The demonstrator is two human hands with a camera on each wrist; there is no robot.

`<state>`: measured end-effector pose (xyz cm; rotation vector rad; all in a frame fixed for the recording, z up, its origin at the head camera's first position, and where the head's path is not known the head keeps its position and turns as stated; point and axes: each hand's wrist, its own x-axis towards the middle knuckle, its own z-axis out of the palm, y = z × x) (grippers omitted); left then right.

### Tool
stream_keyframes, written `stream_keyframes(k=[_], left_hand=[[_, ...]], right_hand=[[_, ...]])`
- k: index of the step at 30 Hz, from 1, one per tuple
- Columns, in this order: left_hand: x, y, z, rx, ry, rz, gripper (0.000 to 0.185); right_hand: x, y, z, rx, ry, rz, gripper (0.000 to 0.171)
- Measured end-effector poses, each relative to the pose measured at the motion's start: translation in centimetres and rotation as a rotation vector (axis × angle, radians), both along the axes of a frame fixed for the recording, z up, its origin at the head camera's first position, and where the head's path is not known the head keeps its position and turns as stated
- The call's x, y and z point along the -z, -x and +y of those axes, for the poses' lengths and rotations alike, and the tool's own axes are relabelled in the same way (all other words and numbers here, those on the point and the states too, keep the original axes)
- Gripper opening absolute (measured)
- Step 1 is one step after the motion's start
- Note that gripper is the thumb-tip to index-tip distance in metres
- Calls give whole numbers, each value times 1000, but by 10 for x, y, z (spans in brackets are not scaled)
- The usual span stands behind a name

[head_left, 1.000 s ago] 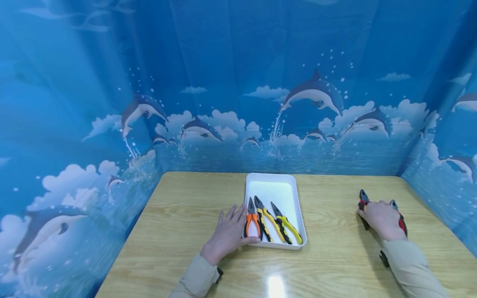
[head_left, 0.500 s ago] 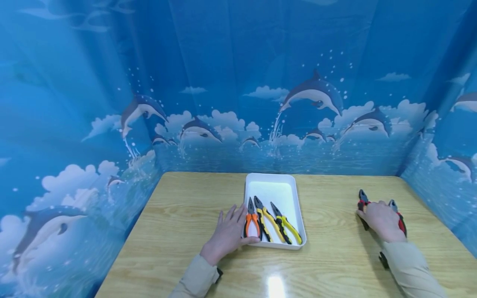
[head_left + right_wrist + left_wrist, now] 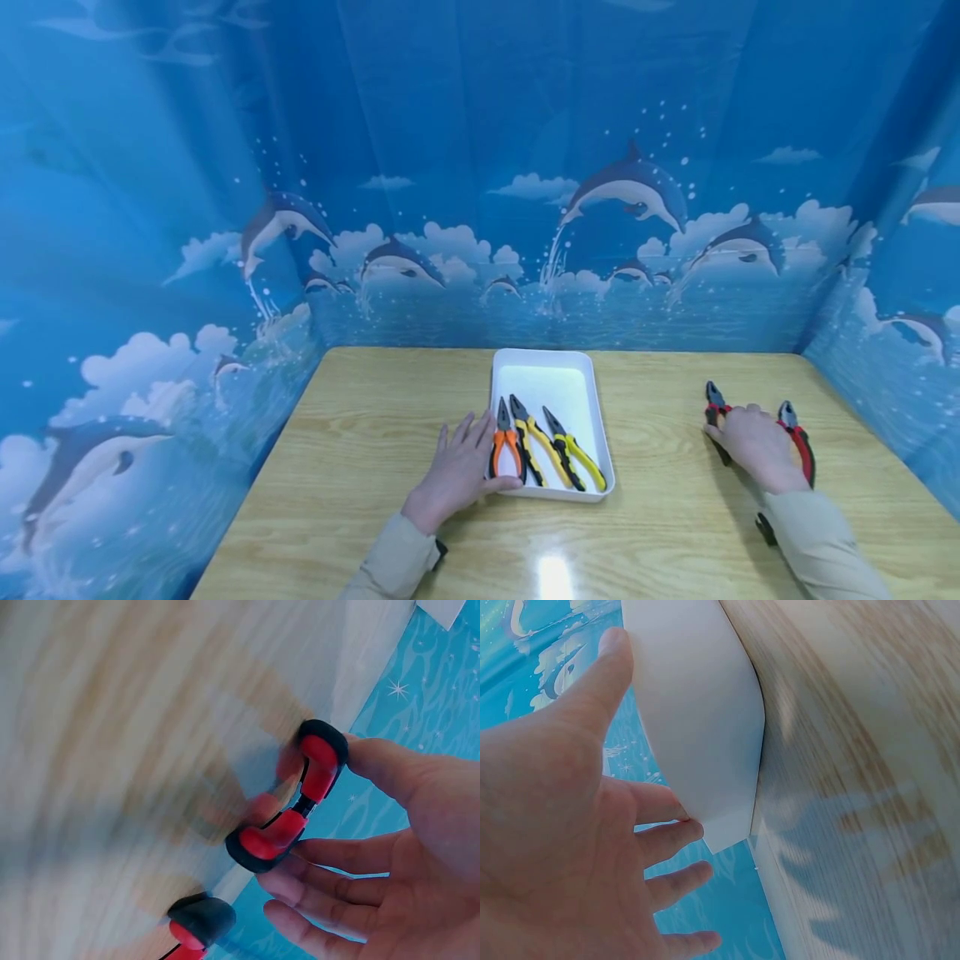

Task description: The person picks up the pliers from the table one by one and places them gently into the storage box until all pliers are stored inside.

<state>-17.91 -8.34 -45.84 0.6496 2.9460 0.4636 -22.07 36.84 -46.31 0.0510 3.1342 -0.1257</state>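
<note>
My left hand (image 3: 453, 475) rests against the left side of a white tray (image 3: 546, 379), fingers spread and straight, thumb over its near rim. In the tray lie orange-handled long-nose pliers (image 3: 507, 437), yellow-and-black pliers (image 3: 553, 457) and yellow-green long-nose pliers (image 3: 587, 462). On the right of the table, my right hand (image 3: 756, 443) pinches red-and-black pliers (image 3: 715, 400); the thumb is on one handle and fingers on the other (image 3: 321, 761). Beside that hand lie second red-and-black pliers (image 3: 805, 450), whose handle end (image 3: 201, 922) shows low in the right wrist view.
The wooden table (image 3: 375, 417) ends at a blue dolphin-printed curtain (image 3: 465, 167) at the back and sides. Bare wood lies between the tray and my right hand. A bright reflection shows near the front.
My right hand and the pliers it holds have shifted slightly left, widening the gap to the second red-and-black pliers. My left hand stays at the tray.
</note>
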Motion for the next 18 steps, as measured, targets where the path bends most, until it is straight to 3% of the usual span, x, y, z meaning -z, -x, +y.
stream_keyframes(k=[8,18], left_hand=[[0,0,0,0,17,13,100],[0,0,0,-6,14,5,101]], right_hand=[[-1,-3,-9,-43,-77,50,49],[1,-8,-21,-58,-86,125,50]])
